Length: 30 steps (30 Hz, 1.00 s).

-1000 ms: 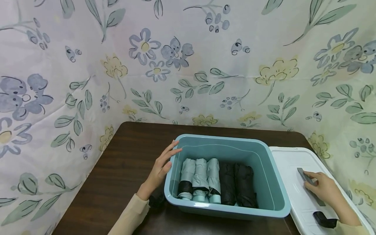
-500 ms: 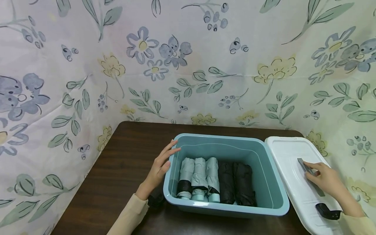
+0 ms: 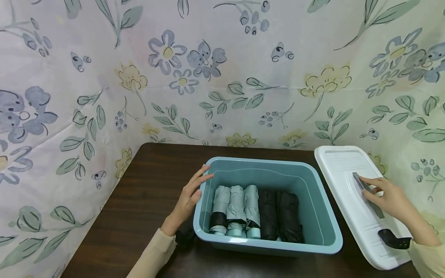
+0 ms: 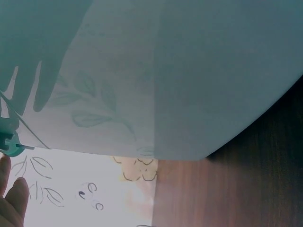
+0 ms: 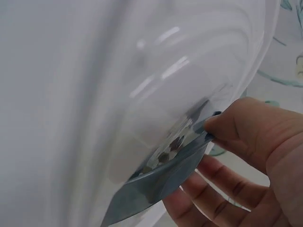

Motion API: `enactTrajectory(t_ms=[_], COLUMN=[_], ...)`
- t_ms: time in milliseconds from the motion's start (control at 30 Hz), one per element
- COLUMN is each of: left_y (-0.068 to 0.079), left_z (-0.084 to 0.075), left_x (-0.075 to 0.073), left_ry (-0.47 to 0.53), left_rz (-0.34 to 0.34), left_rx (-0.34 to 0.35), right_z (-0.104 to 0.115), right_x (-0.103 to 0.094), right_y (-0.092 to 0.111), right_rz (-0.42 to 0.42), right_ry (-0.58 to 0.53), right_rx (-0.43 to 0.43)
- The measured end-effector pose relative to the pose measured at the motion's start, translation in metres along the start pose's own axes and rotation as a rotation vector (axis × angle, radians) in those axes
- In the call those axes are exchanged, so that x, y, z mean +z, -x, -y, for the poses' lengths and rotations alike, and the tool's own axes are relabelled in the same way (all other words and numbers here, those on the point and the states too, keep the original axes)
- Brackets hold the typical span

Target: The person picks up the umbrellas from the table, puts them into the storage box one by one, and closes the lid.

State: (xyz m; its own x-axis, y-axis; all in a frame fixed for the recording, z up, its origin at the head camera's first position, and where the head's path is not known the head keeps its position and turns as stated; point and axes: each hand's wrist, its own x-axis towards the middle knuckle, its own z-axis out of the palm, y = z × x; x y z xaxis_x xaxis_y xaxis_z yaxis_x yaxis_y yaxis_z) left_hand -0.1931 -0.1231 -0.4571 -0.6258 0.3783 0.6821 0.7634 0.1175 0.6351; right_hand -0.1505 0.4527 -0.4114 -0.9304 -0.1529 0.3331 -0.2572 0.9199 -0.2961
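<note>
A pale blue plastic storage bin [image 3: 267, 161] stands on the table. Three light blue rolled bundles [image 3: 236, 204] with dark bands and two black ones [image 3: 278, 216] lie side by side inside, resembling folded umbrellas. My left hand [image 3: 185, 200] rests on the bin's left rim, fingers mostly straight. The left wrist view shows the bin's smooth side wall [image 4: 227, 80] and a few fingertips [image 4: 16, 196]. To the right of the bin is a white lid [image 3: 338, 166], tilted. My right hand [image 3: 391, 197] grips its grey handle [image 5: 151, 191], thumb over the handle, fingers curling beneath it.
The dark wooden table [image 3: 149, 185] has its back edge close to a flower-print cloth [image 3: 215, 96], which also hangs along both sides. A black wrist camera [image 3: 393, 239] sits at my right wrist.
The lid, held by my right hand, has moved toward the back of the table, and its near end has come into view. My left hand and the bin have stayed put.
</note>
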Motion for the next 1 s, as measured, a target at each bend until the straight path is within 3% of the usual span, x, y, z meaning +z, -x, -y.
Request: enactTrajectory(t_ms=[533, 1000], left_y=[0.001, 0.002], left_z=[0.003, 0.002], left_x=[-0.002, 0.000], left_ry=[-0.001, -0.004], left_rz=[-0.002, 0.004], left_rx=[0.006, -0.006], right_z=[0.034, 0.069], right_x=[-0.028, -0.046], right_y=[-0.019, -0.028], right_rz=[-0.071, 0.008], right_ry=[-0.021, 0.035], right_rx=[-0.171, -0.273])
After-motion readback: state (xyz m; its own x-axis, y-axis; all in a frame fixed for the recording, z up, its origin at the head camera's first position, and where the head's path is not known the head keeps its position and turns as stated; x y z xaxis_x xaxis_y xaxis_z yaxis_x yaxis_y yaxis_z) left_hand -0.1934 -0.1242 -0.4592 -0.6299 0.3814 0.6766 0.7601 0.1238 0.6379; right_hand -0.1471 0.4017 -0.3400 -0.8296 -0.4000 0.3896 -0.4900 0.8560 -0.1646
